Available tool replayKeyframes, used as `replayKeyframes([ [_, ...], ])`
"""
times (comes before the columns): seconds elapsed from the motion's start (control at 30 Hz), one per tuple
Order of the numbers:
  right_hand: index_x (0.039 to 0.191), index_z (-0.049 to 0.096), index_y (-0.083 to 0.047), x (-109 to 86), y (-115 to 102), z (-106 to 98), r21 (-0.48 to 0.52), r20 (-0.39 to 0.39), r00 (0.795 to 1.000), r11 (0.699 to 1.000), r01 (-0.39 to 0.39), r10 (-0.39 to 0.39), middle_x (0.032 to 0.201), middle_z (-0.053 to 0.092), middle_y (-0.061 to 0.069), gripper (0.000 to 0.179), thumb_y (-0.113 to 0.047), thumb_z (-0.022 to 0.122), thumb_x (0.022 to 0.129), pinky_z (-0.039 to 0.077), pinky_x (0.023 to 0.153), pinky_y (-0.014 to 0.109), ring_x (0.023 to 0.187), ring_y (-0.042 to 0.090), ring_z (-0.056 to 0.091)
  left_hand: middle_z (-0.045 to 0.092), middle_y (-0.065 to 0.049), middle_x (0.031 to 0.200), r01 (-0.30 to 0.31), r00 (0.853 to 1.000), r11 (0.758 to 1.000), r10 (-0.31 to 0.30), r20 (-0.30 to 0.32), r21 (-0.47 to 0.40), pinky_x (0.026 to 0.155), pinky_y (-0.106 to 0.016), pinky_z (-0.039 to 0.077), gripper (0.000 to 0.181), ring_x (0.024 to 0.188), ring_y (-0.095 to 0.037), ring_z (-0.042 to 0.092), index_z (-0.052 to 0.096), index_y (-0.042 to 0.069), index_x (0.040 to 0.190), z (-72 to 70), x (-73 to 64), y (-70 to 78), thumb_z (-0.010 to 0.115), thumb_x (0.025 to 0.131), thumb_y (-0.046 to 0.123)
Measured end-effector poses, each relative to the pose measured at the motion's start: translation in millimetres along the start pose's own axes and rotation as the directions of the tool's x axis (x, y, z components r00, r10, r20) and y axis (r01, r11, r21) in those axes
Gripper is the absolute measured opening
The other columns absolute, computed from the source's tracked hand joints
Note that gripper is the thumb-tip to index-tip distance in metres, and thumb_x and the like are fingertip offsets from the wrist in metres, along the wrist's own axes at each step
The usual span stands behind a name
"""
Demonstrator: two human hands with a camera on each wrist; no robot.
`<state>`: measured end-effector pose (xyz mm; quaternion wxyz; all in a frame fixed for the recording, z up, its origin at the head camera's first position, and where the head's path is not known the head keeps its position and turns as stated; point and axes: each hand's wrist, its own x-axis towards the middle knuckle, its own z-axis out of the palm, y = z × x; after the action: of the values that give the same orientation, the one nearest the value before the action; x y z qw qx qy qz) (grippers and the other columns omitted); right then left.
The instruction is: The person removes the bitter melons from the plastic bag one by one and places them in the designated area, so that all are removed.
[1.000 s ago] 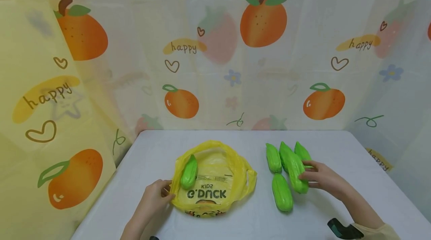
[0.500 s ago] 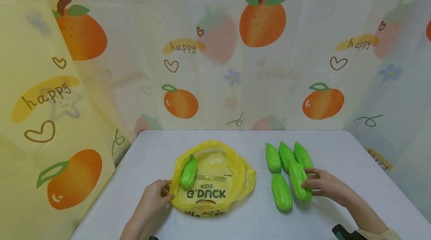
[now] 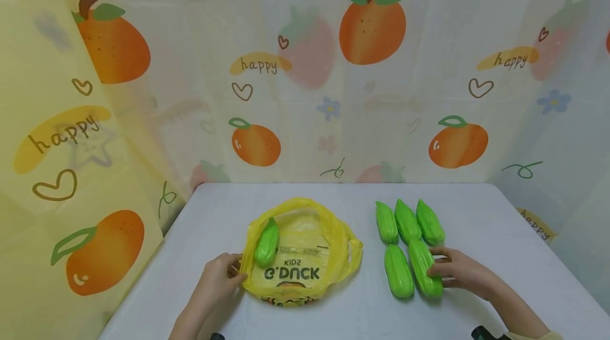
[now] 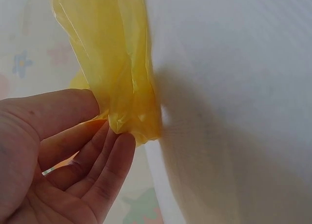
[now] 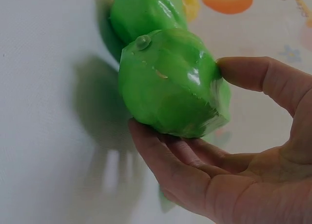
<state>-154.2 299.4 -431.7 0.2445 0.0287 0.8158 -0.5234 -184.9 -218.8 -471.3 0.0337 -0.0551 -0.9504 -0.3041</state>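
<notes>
At left, my left hand [image 3: 222, 278] pinches the rim of a thin yellow plastic bag [image 3: 350, 266], thumb on one side and fingers on the other. The bag lies mouth up, with printed lettering visible inside. A green toy vegetable [image 3: 267, 244], plump and pointed at one end, lies in it against the left wall. My right hand [image 3: 461, 272] grips another green toy vegetable [image 5: 165, 87] between thumb [image 5: 243, 73] and fingers. This one is glossy and ridged, with a small stem nub; its shadow falls on the white table beside it.
Several similar green vegetables stand grouped left of and behind the held one: a front-left one [image 3: 398, 272] and a back row, including a rear right one [image 3: 430, 222]. The white table [image 3: 352, 313] meets a fruit-printed curtain [image 3: 305, 133] at the back.
My right hand has brought the held vegetable toward me, off the back row and down beside the front-left one. My left hand keeps its hold on the bag rim.
</notes>
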Motion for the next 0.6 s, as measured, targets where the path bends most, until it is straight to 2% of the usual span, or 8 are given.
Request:
replayKeyframes([
  [0.6,0.138,0.022,0.018,10.5,7.8,4.2,-0.023,-0.028,0.998,0.999,-0.049,0.048,0.131,0.041,0.038,0.073,-0.017,0.06,0.087,0.05,0.089,0.049,0.112,0.036,0.056,0.063,0.0,0.081,-0.005,1.0,1.0,0.005,-0.001,-0.007,0.061,-0.021,0.05,0.039,0.069,-0.008,0.058,0.068,0.002,0.11,-0.8,-0.1,-0.9,0.078,0.072,0.007],
])
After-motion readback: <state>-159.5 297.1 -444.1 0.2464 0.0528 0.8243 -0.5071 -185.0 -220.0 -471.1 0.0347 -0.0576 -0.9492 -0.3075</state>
